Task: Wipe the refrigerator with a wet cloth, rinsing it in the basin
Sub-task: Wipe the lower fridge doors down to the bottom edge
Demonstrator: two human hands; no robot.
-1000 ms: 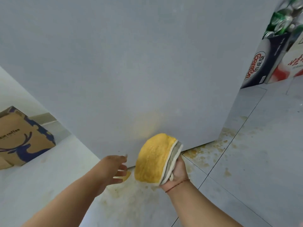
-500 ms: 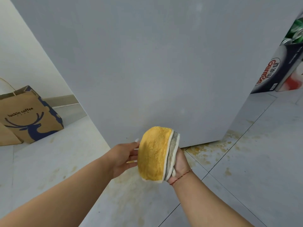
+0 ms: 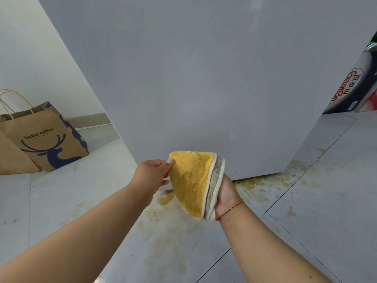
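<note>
The grey side of the refrigerator (image 3: 204, 78) fills the upper middle of the view. In front of its lower edge I hold a folded cloth (image 3: 191, 180), yellow on one face and grey with a white hem on the other. My right hand (image 3: 225, 193) grips the cloth from behind along its folded edge. My left hand (image 3: 153, 174) pinches the cloth's upper left corner and pulls it out to a point. The basin is not in view.
A brown paper bag (image 3: 42, 137) with a blue deer print stands on the floor at the left. Dark printed boxes (image 3: 350, 88) sit behind the refrigerator at the right. Yellow-brown stains (image 3: 169, 225) spread over the grey floor tiles below my hands.
My left hand came over from beside the cloth and took hold of its upper left corner. The cloth rose a little and spread from a rounded fold to a pointed shape.
</note>
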